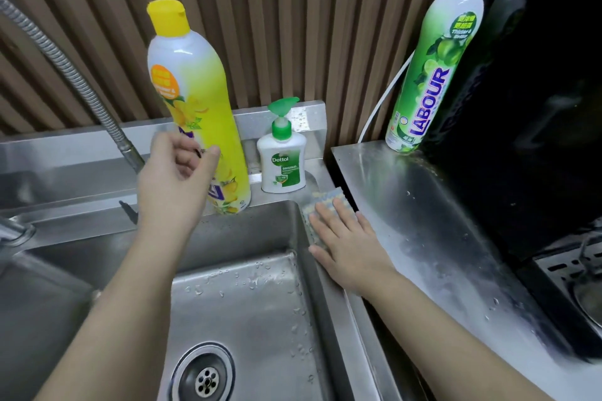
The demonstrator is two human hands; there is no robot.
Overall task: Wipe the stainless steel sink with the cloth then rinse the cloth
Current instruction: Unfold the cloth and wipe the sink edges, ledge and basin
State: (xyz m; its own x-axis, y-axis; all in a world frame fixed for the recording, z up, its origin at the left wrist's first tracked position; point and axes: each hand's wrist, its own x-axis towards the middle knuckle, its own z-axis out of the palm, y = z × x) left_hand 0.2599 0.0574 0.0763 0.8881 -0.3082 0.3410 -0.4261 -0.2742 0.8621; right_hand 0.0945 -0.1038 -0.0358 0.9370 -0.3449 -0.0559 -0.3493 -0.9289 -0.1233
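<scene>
Right hand (342, 238), fingers flat, presses the cloth (325, 202) onto the sink's (247, 303) right rim near its back corner, while the left hand (176, 172) hovers loosely curled and empty above the sink's back rim; wiping looks underway, rinsing not yet done.

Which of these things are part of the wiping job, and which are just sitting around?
In the job: cloth, sink, right hand pressing the cloth flat.
Just sitting about: yellow bottle, green bottle, soap pump.
</scene>
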